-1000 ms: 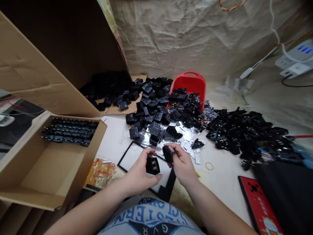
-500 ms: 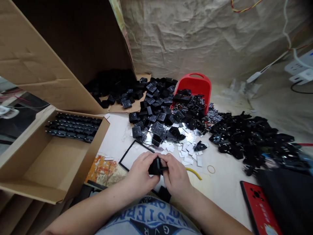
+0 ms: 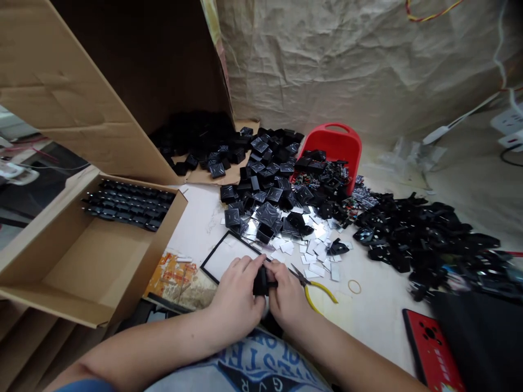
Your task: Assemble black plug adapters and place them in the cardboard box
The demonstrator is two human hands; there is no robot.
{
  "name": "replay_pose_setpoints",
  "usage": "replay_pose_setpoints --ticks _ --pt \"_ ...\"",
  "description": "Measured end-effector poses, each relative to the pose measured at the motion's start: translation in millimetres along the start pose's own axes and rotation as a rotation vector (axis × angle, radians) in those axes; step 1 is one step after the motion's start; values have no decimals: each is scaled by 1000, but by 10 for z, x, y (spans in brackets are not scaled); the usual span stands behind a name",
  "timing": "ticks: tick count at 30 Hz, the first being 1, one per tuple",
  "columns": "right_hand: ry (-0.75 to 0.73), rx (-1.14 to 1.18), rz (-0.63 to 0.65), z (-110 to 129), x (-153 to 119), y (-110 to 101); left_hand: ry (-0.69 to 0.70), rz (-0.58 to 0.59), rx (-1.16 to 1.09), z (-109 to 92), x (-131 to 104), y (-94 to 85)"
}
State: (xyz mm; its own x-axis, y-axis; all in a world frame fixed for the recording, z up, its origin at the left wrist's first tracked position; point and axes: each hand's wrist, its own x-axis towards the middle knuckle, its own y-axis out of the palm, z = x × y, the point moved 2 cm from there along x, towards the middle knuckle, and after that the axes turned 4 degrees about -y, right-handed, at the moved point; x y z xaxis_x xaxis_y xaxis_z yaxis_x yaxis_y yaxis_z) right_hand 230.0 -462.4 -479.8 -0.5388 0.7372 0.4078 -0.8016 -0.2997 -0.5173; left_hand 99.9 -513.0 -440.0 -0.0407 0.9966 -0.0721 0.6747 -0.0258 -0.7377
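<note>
Close in front of my body, my left hand (image 3: 239, 288) and my right hand (image 3: 286, 294) grip one small black plastic part (image 3: 260, 282) between them. The left fingers wrap around its left side, and the right thumb and fingers press on its right side. Much of the part is covered by my fingers, so its full shape cannot be made out. Under and behind my hands lies a thin black rectangular frame (image 3: 212, 255) on the white tabletop. Yellow-handled pliers (image 3: 322, 293) rest just right of my right hand.
Beyond my hands are a heap of black square caps (image 3: 267, 212), small mirror-like plates (image 3: 314, 256) and a red scoop (image 3: 354, 141). More black parts (image 3: 420, 228) pile up on the right, near a red phone (image 3: 435, 343). An open cardboard box (image 3: 110, 261) holding black strips stands left.
The view has shifted slightly. My hands have closed further around the black part, and more of the pliers shows beside my right hand.
</note>
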Motion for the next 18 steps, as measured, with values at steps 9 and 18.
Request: replay_pose_setpoints --ticks 9,18 --pt "570 848 -19 23 236 142 168 -153 -159 -53 37 -368" --pt "200 289 252 166 519 384 -104 -52 330 493 -82 -1148"
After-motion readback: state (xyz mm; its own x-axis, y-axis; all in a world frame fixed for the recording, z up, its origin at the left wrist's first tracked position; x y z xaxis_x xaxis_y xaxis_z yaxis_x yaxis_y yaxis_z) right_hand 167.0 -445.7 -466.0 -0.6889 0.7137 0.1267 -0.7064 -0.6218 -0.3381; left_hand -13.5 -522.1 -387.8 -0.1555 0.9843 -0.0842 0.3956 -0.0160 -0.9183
